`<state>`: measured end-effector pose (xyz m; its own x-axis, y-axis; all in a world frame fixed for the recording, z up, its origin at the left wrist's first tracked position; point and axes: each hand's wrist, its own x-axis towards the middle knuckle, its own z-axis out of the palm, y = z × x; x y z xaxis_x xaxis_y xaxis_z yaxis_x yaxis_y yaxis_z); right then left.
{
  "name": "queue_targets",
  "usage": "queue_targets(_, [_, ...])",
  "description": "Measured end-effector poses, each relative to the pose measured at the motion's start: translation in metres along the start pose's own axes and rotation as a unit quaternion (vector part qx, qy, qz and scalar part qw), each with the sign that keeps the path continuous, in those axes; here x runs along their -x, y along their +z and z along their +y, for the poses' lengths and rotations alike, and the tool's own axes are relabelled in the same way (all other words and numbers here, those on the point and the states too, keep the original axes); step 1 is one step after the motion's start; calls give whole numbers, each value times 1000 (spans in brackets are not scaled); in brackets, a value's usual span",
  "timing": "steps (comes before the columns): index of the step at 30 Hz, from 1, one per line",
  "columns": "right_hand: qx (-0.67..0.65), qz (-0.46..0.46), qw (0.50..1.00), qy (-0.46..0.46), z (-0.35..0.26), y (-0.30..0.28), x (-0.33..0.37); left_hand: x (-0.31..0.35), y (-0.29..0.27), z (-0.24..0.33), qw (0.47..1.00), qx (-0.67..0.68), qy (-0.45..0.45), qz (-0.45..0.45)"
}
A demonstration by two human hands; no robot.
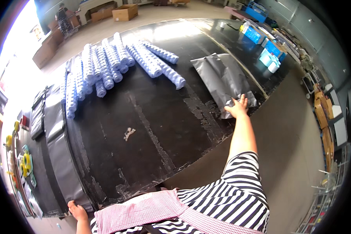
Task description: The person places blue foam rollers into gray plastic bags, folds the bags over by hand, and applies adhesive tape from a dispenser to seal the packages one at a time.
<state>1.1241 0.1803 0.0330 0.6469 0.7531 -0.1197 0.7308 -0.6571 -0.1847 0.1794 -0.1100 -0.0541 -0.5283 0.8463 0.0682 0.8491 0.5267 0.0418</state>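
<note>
My right hand (238, 107) reaches out to the right, fingers spread, on the near end of a dark grey plastic bag (222, 76). The bag lies flat and slightly wrinkled near the table's right edge. Far to the left, my left hand (78, 211) is at the near end of a long stack of black plastic bags (64, 156); its fingers look closed on the edge there, partly hidden. Beyond the middle of the black table (117, 113) lie several rolls of pale blue bubble-textured wrap (101, 64), side by side and partly piled up.
Yellow tape rolls (26, 163) and other small items lie at the far left. At the back right stand blue boxes (275, 48) and light blue rolls (269, 60). A cardboard box (124, 12) sits on the floor behind; another person (62, 19) is at the far left.
</note>
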Motion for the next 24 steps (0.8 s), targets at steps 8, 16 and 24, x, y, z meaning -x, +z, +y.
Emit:
queue_targets(8, [214, 4, 977, 17, -30, -3, 15, 6, -29, 18, 998, -9, 25, 53])
queue_targets(16, [-323, 184, 858, -354, -148, 86, 195, 9, -62, 16, 988, 135, 68, -33])
queue_targets(24, [-452, -180, 755, -439, -348, 144, 339, -26, -99, 2, 919, 104, 354, -142])
